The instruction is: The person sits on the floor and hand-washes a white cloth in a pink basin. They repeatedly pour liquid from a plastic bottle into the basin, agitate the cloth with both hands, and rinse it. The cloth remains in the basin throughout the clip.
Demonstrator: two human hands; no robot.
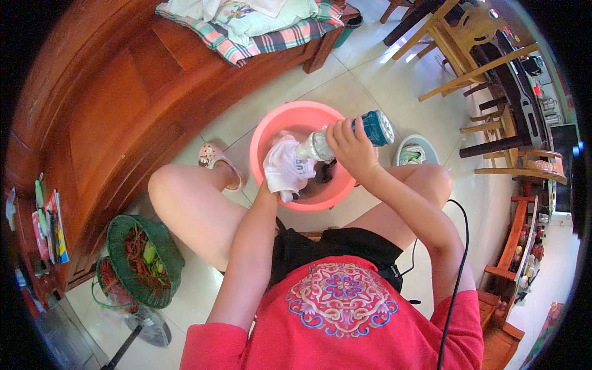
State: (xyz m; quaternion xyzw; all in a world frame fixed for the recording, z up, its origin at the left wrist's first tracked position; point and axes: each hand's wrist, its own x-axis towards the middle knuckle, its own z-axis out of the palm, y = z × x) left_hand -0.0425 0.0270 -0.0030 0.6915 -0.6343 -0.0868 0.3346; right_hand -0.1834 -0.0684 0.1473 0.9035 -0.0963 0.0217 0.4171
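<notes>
A pink plastic basin (262,138) stands on the tiled floor between my knees, with dark cloth (324,173) and murky water inside. My left hand (277,189) is mostly hidden under a white printed cloth (287,169), which drapes over it above the basin's near left part. Around a clear plastic bottle (319,145) with a blue label, my right hand (351,148) is closed. The bottle lies tilted, its narrow end at the white cloth and its base towards the upper right. Whether anything flows from it cannot be seen.
A smaller pale tub (434,149) holding cloth stands beyond my right knee. Left is a long wooden bench (115,101) with a plaid cloth (277,39) on it. Green baskets (173,273) with red and green produce sit lower left. Wooden chairs (455,55) stand upper right. A black cable (462,259) hangs at right.
</notes>
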